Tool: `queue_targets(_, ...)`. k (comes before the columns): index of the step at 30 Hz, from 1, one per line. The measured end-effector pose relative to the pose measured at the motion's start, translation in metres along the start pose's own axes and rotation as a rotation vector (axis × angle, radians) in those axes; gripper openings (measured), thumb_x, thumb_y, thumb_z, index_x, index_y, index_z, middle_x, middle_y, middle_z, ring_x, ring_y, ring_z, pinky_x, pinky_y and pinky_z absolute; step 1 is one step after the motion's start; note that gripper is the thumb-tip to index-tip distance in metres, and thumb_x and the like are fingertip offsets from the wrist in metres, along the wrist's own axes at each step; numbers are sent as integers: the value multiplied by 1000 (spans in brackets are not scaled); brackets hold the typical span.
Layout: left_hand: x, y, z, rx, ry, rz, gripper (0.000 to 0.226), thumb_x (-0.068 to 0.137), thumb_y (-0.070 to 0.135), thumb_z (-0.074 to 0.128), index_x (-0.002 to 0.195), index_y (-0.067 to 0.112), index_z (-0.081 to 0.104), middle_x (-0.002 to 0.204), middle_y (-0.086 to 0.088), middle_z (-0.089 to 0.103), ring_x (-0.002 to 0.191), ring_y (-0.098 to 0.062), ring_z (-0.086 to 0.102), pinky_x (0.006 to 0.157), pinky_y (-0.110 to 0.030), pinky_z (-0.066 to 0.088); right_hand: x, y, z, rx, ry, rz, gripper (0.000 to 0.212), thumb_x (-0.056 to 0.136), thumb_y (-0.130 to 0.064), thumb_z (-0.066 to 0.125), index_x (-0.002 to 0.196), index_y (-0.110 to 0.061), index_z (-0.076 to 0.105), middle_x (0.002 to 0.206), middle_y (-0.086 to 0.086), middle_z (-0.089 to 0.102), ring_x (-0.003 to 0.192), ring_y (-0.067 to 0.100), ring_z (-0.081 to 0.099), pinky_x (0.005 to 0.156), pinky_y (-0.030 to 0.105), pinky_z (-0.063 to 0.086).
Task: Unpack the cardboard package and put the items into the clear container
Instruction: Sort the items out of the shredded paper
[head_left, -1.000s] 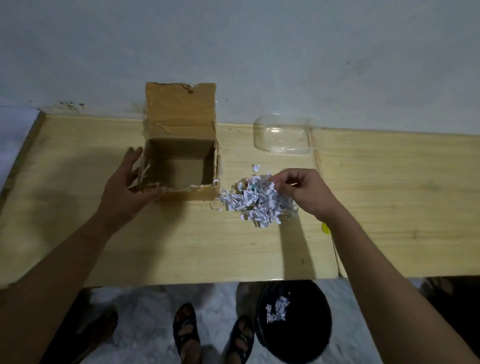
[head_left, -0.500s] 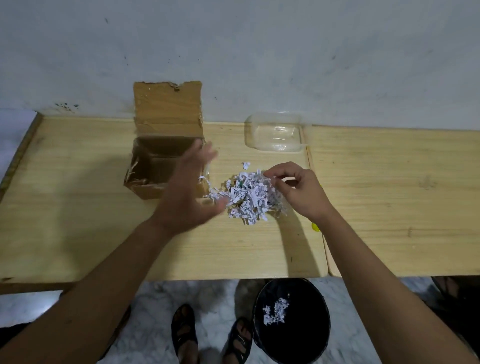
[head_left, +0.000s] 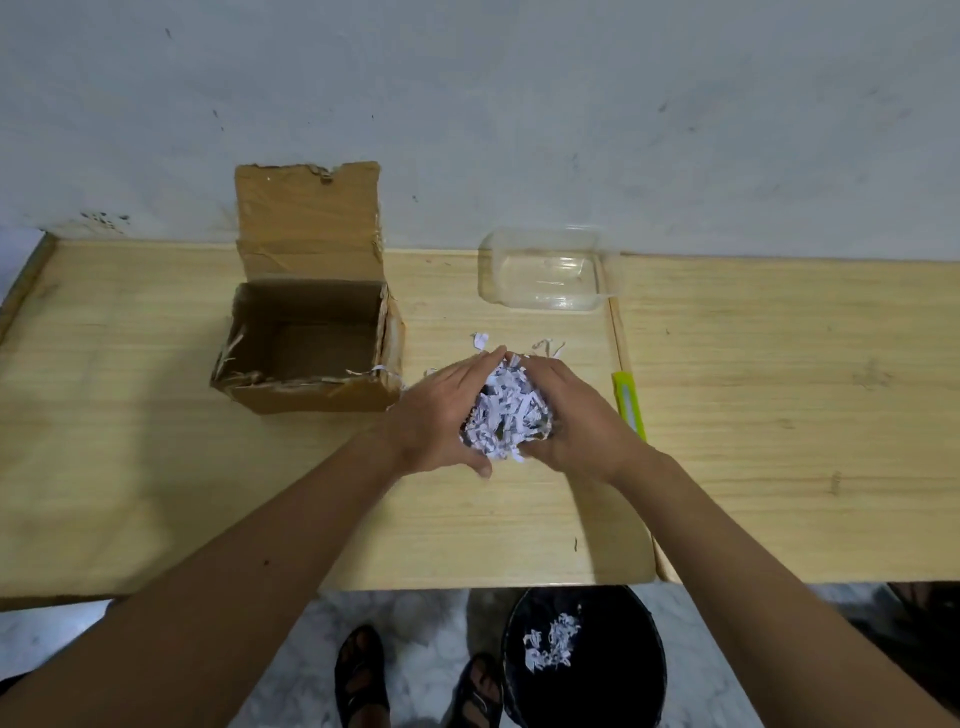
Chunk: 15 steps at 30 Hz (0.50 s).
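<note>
Both hands are cupping the shredded paper at table centre: the left hand and right hand are curling around the heap. The cardboard package is sitting open and apparently emptied at ten o'clock; the clear container at one o'clock is holding nothing yet, so filling remains

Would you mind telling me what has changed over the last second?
The left hand left the cardboard box and moved right to the shredded paper; both hands now cup the pile, the right hand no longer just pinching it. The box, clear container and black bin stayed put.
</note>
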<state>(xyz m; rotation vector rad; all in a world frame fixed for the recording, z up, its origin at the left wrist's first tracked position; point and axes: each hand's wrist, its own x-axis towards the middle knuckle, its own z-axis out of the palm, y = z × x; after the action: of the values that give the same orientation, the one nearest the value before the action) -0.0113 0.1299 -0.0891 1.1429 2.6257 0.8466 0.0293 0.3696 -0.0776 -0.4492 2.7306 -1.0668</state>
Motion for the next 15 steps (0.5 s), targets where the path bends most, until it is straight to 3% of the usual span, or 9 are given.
queue_targets(3, 3, 2, 0, -46, 120, -27, 107, 66, 43, 95, 153, 6, 45, 144, -10, 63, 129, -30, 62, 103, -45, 55, 3, -8, 0, 46, 90, -11, 82, 71, -34, 84, 145, -19, 52, 129, -10, 54, 116, -2, 49, 99, 9, 39)
queue_targets(6, 7, 1, -4, -53, 203, -29, 66, 81, 30, 84, 138, 5, 60, 117, -12, 74, 102, -32, 72, 85, -37, 59, 5, -11, -6, 80, 132, 35, 58, 71, -27, 79, 125, -12, 67, 103, -9, 59, 91, -3, 50, 79, 2, 36)
queue_targets(9, 14, -5, -9, -52, 186, -44, 54, 75, -3, 75, 128, 1, 65, 95, -14, 75, 79, -37, 70, 72, -37, 57, 11, -10, -15, 179, 117, 84, 44, 72, -10, 70, 116, -11, 72, 93, -15, 65, 86, 4, 61, 77, 4, 44)
queue_targets(11, 20, -10, -12, -47, 168, -46, 55, 71, -7, 77, 124, 0, 66, 86, -12, 73, 69, -35, 64, 66, -38, 55, 19, -11, -21, 212, 81, 133, 37, 76, -2, 72, 110, -17, 74, 91, -12, 72, 85, 11, 69, 78, 16, 54)
queue_targets(13, 26, -12, -13, -64, 163, -50, 58, 65, -6, 86, 120, -1, 67, 83, -12, 74, 66, -35, 66, 63, -38, 56, 29, -12, -26, 199, 45, 189, 27, 75, -9, 71, 98, -23, 73, 86, -7, 74, 83, 15, 71, 77, 29, 56)
queue_targets(15, 30, -12, -13, -103, 185, -73, 56, 66, -6, 86, 119, -5, 68, 84, -16, 75, 66, -38, 69, 64, -38, 57, 38, -13, -31, 212, 15, 226, 22, 71, -17, 66, 88, -30, 70, 78, -10, 72, 74, 7, 67, 70, 25, 52)
